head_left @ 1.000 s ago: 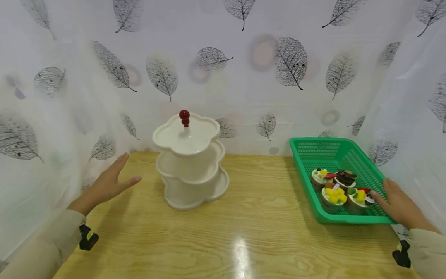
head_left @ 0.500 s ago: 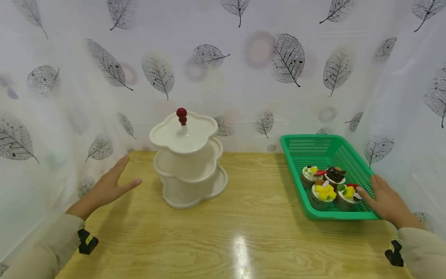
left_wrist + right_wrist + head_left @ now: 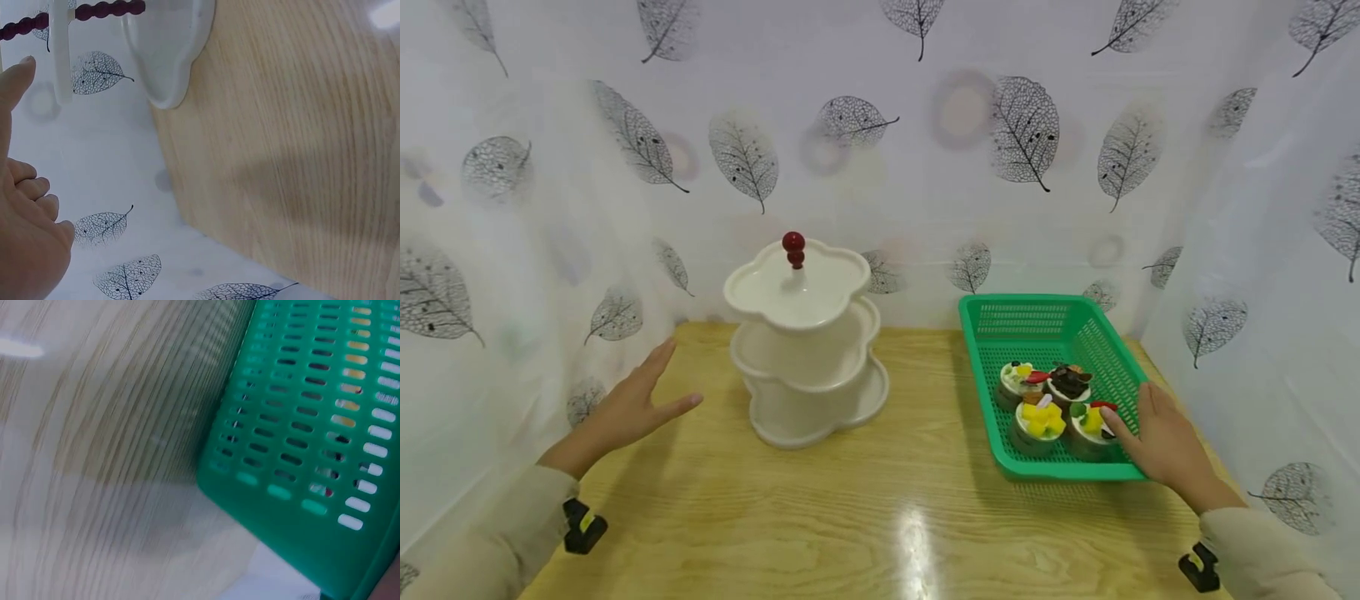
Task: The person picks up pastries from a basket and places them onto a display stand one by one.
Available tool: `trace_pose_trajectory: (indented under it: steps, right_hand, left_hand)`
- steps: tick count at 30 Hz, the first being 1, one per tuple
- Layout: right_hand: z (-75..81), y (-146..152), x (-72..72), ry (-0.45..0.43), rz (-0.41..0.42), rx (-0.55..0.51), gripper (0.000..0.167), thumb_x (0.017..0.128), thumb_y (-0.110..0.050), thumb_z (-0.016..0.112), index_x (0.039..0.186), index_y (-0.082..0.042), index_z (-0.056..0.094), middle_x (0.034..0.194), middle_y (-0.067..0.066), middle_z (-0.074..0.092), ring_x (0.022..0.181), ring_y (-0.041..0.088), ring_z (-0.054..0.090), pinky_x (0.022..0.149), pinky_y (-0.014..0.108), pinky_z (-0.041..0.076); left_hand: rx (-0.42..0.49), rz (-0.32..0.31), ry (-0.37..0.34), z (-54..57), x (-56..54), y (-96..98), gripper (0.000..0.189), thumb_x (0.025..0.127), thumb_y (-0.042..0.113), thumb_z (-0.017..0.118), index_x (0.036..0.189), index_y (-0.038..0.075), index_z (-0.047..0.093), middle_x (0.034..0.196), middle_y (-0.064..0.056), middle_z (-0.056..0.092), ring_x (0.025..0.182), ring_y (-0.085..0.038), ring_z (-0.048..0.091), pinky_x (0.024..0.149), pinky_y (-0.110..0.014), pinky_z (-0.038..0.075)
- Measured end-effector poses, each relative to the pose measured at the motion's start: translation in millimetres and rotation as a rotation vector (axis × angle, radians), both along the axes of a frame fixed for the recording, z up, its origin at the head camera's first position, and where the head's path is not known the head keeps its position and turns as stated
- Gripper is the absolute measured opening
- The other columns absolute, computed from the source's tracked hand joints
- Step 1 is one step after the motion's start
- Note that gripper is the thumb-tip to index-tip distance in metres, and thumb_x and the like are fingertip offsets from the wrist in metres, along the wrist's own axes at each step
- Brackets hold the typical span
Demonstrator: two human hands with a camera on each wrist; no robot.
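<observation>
My right hand (image 3: 1163,437) lies against the right rim of a green plastic basket (image 3: 1116,346), fingers straight along the outer side, thumb reaching over the rim above the cakes. Several toy cupcakes stand in the basket's near half: one with yellow cubes (image 3: 1040,429), one with dark chocolate pieces (image 3: 1067,387), others with fruit toppings. A white three-tier cake stand (image 3: 801,354) with a red knob rises left of centre. My left hand (image 3: 617,417) is held to its left, fingers extended, touching nothing. In the right wrist view, the slotted basket wall (image 3: 312,450) fills the right side.
The wooden table (image 3: 850,508) carries the stand and basket, with bare wood between them. A pale curtain (image 3: 910,192) printed with leaves hangs behind and on both sides, close to the basket's right.
The basket with its cupcakes has slid left across the table, my right hand moving along with it. The stand and my left hand have stayed about where they were.
</observation>
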State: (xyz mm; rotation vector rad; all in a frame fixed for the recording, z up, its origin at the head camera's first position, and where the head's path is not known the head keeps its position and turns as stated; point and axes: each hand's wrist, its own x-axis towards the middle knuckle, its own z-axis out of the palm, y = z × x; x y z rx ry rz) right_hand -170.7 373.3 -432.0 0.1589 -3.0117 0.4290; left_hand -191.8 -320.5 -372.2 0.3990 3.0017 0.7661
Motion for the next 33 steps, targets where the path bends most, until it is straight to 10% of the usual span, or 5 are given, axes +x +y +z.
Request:
trace_pose_trajectory:
  steps: [33]
  right_hand:
    - [3.1, -141.1, 7.8, -0.055, -0.081, -0.064, 0.093, 0.099, -0.059, 0.029, 0.143, 0.021, 0.013, 0.150, 0.041, 0.002, 0.139, 0.054, -0.002, 0.111, 0.065, 0.004]
  left_hand:
    - [0.025, -0.024, -0.022, -10.1, 2.1, -1.8, 0.108, 0.089, 0.043, 0.067, 0.152, 0.008, -0.013, 0.157, -0.021, -0.012, 0.138, -0.056, 0.004, 0.100, -0.076, 0.016]
